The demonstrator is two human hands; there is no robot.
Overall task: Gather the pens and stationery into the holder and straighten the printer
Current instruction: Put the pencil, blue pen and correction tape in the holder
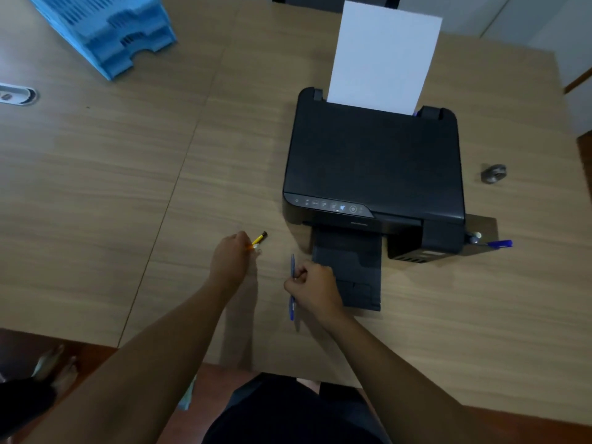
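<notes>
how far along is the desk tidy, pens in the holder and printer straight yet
Nothing looks finished. In hand: the left hand closes its grip on a yellow pen, the right hand on a blue pen. Left: another blue pen lies right of the printer, which sits skewed to the table edge. No holder is clearly identifiable.

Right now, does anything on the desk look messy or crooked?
Yes. The printer sits turned at a slant to the table edge. A blue pen lies loose by its right corner, near a small grey object. The left hand holds a yellow pen, the right hand another blue pen.
</notes>
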